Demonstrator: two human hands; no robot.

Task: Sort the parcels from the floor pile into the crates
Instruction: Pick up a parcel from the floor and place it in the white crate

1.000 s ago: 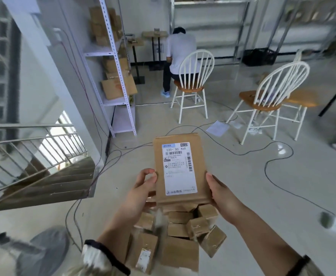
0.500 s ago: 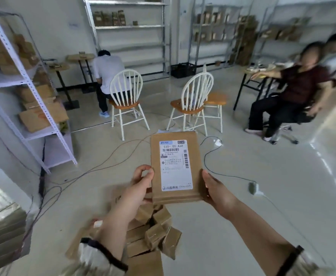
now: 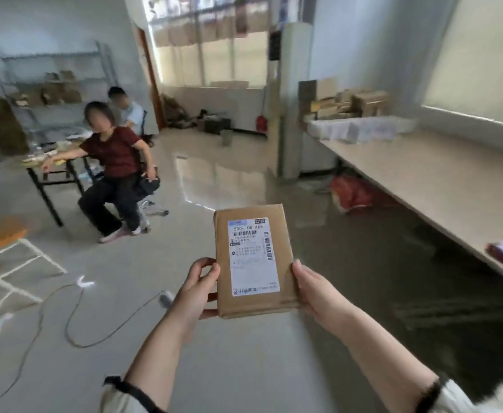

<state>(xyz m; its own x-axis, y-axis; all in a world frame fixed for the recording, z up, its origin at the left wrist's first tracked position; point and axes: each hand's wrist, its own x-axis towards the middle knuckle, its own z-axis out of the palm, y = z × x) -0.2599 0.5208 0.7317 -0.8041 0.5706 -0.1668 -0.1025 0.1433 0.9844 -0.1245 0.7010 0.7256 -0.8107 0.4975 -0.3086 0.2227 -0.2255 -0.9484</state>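
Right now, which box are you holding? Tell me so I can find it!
Find the long pale counter along the right wall, then look left of it, above the shiny floor. There the left hand and right hand grip a flat brown parcel between them. Unlike the boxes stacked at the counter's far end, it shows a white label with barcodes.

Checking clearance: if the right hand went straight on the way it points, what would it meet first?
Only the parcel the right hand grips; beyond, the way looks free over bare floor, depth unclear.
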